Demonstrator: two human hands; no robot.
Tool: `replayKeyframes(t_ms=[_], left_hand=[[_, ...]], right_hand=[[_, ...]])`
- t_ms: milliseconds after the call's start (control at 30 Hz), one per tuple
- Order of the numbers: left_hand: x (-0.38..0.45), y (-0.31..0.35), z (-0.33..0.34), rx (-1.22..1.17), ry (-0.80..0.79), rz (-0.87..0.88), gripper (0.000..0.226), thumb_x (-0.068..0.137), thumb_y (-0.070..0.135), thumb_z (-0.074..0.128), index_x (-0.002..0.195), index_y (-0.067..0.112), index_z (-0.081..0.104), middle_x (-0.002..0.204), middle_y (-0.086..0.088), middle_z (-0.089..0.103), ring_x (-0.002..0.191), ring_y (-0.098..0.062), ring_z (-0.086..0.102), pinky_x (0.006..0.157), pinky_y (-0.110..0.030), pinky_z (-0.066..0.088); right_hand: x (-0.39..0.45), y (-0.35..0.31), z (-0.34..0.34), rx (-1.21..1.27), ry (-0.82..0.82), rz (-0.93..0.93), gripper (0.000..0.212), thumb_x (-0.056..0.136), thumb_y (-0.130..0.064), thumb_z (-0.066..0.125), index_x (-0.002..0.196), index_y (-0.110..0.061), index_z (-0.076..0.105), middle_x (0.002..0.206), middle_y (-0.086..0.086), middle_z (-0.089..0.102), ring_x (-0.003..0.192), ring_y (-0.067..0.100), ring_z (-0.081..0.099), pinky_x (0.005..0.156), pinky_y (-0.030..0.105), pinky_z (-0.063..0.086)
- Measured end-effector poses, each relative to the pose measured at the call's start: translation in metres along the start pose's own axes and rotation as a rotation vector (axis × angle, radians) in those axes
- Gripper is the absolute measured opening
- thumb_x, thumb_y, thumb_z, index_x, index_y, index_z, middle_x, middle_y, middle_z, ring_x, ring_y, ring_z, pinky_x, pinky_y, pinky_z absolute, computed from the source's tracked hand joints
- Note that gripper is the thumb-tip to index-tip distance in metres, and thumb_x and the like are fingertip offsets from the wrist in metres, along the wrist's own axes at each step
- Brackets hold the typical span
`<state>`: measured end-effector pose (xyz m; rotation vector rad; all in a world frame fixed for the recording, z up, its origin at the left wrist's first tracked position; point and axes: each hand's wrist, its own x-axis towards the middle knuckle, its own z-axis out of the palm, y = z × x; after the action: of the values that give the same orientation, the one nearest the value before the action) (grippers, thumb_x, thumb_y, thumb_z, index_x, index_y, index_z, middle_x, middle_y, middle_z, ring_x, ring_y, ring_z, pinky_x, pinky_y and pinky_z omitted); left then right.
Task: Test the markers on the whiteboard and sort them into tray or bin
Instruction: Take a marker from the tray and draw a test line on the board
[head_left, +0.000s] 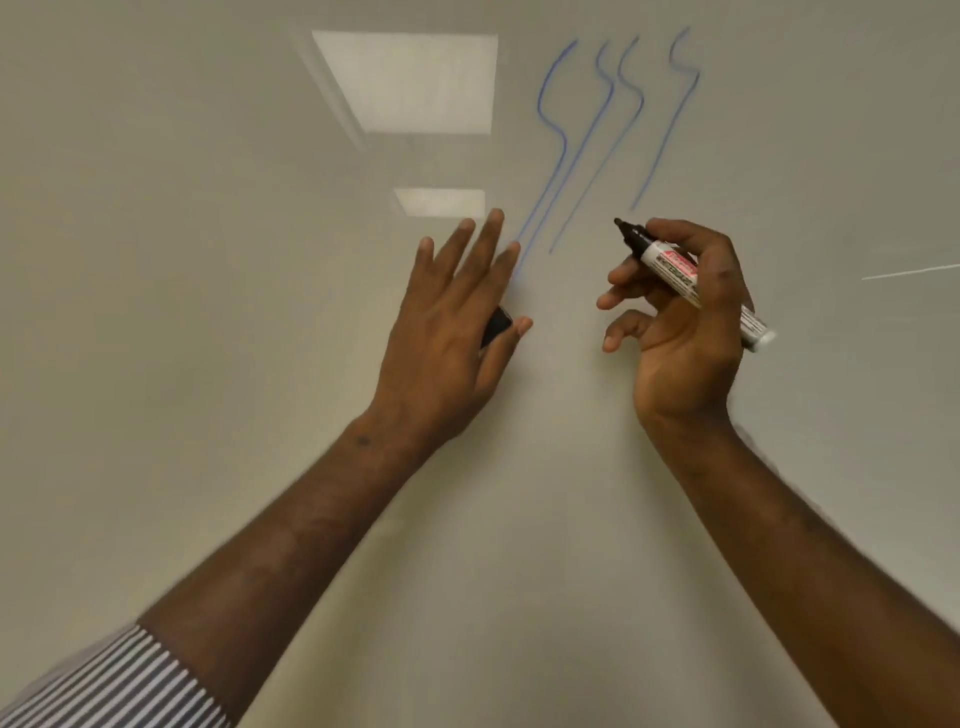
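- The whiteboard (260, 312) filled the whole view; reflections of 2 ceiling light panels showed on its far left part, and 3 wavy blue test lines (582, 156) ran down its far middle, so I judged that a blue marker had already been tried there.
- The left hand (457, 312) lay with its fingers straight and spread apart against the board, just left of the near ends of the blue lines; a small black cap (497, 325) was tucked between its thumb and palm, probably the marker's own cap.
- The right hand (680, 322) held the marker (691, 283), its thumb and fingers curled round the white barrel; the 2 lower fingers were loosely bent and held nothing.
- The marker's black tip pointed far and left, near the board and just below the right blue line; whether it touched the surface I could not tell.
- To test it well, I judged the tip should press flat on bare board to the right of the blue lines, then draw 1 steady stroke; a clear black line would mean tray, a faint one bin.
- Neither tray nor bin was in view; their contents could not be told.
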<state>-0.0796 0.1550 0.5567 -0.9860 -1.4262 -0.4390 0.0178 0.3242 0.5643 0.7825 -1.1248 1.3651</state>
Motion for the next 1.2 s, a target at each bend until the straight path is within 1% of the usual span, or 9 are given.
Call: replayKeyframes(t_ms=[200, 333, 400, 533, 667, 800, 967, 1133, 1200], left_hand=[[0.064, -0.052, -0.007, 0.073, 0.069, -0.044, 0.056, 0.106, 0.033, 0.042, 0.154, 0.005, 0.035, 0.164, -0.012, 0.027, 0.153, -0.027, 0.024, 0.125, -0.049, 0.016], [0.084, -0.076, -0.008, 0.145, 0.059, -0.032, 0.056, 0.107, 0.03, 0.04, 0.155, 0.004, 0.032, 0.164, -0.013, 0.026, 0.153, -0.027, 0.022, 0.126, -0.047, 0.013], [0.085, -0.08, -0.007, 0.174, 0.059, -0.008, 0.056, 0.107, 0.031, 0.038, 0.156, 0.005, 0.031, 0.165, -0.012, 0.024, 0.154, -0.025, 0.02, 0.126, -0.048, 0.011], [0.083, -0.08, -0.006, 0.187, 0.075, -0.003, 0.056, 0.107, 0.033, 0.037, 0.156, 0.007, 0.03, 0.166, -0.009, 0.023, 0.154, -0.022, 0.018, 0.126, -0.048, 0.01], [0.083, -0.081, -0.006, 0.196, 0.078, -0.001, 0.057, 0.107, 0.034, 0.036, 0.157, 0.008, 0.03, 0.166, -0.008, 0.023, 0.155, -0.021, 0.017, 0.126, -0.047, 0.01], [0.083, -0.082, -0.004, 0.212, 0.082, -0.007, 0.057, 0.107, 0.034, 0.036, 0.157, 0.008, 0.028, 0.166, -0.008, 0.022, 0.155, -0.02, 0.016, 0.127, -0.047, 0.01], [0.082, -0.081, -0.003, 0.22, 0.09, -0.015, 0.057, 0.107, 0.035, 0.036, 0.157, 0.008, 0.028, 0.167, -0.008, 0.021, 0.155, -0.02, 0.016, 0.127, -0.047, 0.009], [0.081, -0.082, -0.003, 0.221, 0.096, -0.02, 0.057, 0.107, 0.035, 0.037, 0.157, 0.009, 0.028, 0.166, -0.007, 0.022, 0.155, -0.02, 0.016, 0.127, -0.047, 0.01], [0.08, -0.082, -0.003, 0.221, 0.096, -0.019, 0.057, 0.107, 0.035, 0.038, 0.157, 0.009, 0.029, 0.166, -0.007, 0.022, 0.155, -0.02, 0.017, 0.127, -0.047, 0.01]], right_hand=[[0.068, 0.002, 0.009, -0.206, -0.075, -0.205, 0.013, 0.097, -0.002, 0.059, 0.104, -0.005, 0.049, 0.082, 0.024, 0.067, 0.068, 0.033, 0.064, 0.056, 0.036, 0.047], [0.105, 0.001, 0.023, -0.29, -0.054, -0.32, 0.017, 0.089, -0.012, 0.073, 0.089, -0.01, 0.056, 0.083, 0.029, 0.065, 0.071, 0.037, 0.068, 0.064, 0.039, 0.052], [0.119, 0.002, 0.028, -0.34, -0.026, -0.352, 0.019, 0.086, -0.016, 0.078, 0.082, -0.016, 0.059, 0.082, 0.023, 0.067, 0.074, 0.04, 0.069, 0.066, 0.042, 0.052], [0.134, 0.012, 0.03, -0.423, -0.004, -0.389, 0.018, 0.084, -0.022, 0.08, 0.079, -0.014, 0.065, 0.077, 0.012, 0.072, 0.072, 0.037, 0.07, 0.066, 0.049, 0.053], [0.139, 0.026, 0.024, -0.528, -0.024, -0.435, 0.016, 0.085, -0.036, 0.08, 0.078, -0.028, 0.068, 0.078, -0.001, 0.074, 0.078, 0.034, 0.07, 0.078, 0.056, 0.05], [0.139, 0.029, 0.025, -0.649, -0.034, -0.502, 0.02, 0.086, -0.035, 0.078, 0.08, -0.017, 0.07, 0.077, -0.007, 0.074, 0.079, 0.03, 0.066, 0.088, 0.059, 0.047], [0.135, 0.026, 0.027, -0.704, -0.034, -0.523, 0.022, 0.084, -0.033, 0.08, 0.079, -0.013, 0.072, 0.073, -0.016, 0.067, 0.077, 0.021, 0.061, 0.085, 0.059, 0.047], [0.124, 0.028, 0.024, -0.742, -0.128, -0.543, 0.017, 0.082, -0.023, 0.082, 0.076, -0.011, 0.071, 0.07, -0.024, 0.059, 0.073, -0.003, 0.051, 0.09, 0.048, 0.041], [0.121, 0.029, 0.021, -0.739, -0.14, -0.543, 0.017, 0.082, -0.021, 0.081, 0.075, -0.01, 0.07, 0.071, -0.024, 0.059, 0.072, -0.003, 0.05, 0.09, 0.047, 0.04]])
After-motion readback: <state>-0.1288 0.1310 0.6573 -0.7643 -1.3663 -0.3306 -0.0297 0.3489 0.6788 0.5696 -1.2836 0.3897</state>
